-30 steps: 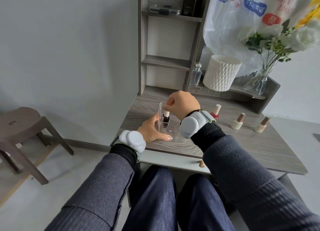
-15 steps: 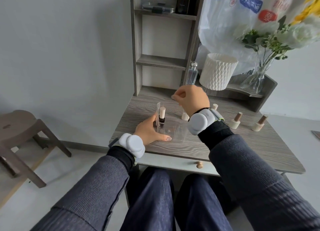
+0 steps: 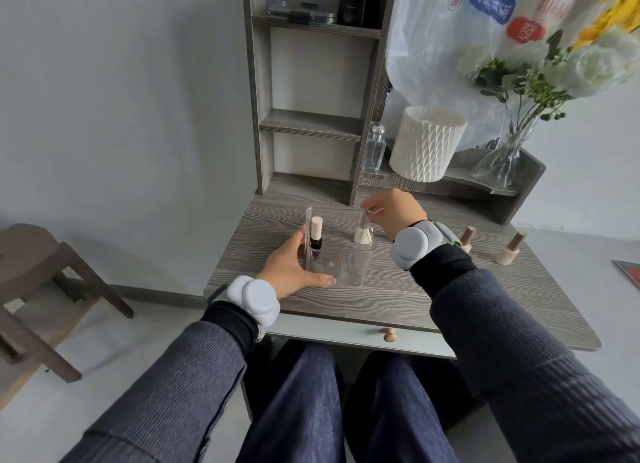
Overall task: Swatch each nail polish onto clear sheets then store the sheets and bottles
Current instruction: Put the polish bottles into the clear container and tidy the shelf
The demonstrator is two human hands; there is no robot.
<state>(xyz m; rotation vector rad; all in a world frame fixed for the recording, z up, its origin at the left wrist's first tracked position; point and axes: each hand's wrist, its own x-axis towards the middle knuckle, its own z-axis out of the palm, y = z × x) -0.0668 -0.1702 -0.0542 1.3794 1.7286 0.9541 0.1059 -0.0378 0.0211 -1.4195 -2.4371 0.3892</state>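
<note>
A clear plastic box (image 3: 346, 268) stands on the grey wooden table (image 3: 398, 299). Inside it, by the left wall, a dark nail polish bottle (image 3: 316, 242) with a pale cap stands upright. My left hand (image 3: 291, 268) holds the box's left side, thumb lying along the front base. My right hand (image 3: 391, 213) hovers over the box's back right corner with fingers curled, pinching the cap of a cream bottle (image 3: 362, 236) that leans there. Whether that bottle is inside or just behind the box is unclear. No clear sheets are visible.
Two more brown-capped polish bottles (image 3: 509, 251) stand at the right of the table, one (image 3: 468, 236) partly behind my wrist. At the back are a shelf unit (image 3: 311, 123), a perfume bottle (image 3: 374, 149), a white ribbed pot (image 3: 427, 143) and a glass vase (image 3: 498, 157). A stool (image 3: 41, 282) is left.
My right hand left the dark bottle's cap inside the box, rose, and shifted right to the cream bottle at the back corner. My left hand stayed on the box.
</note>
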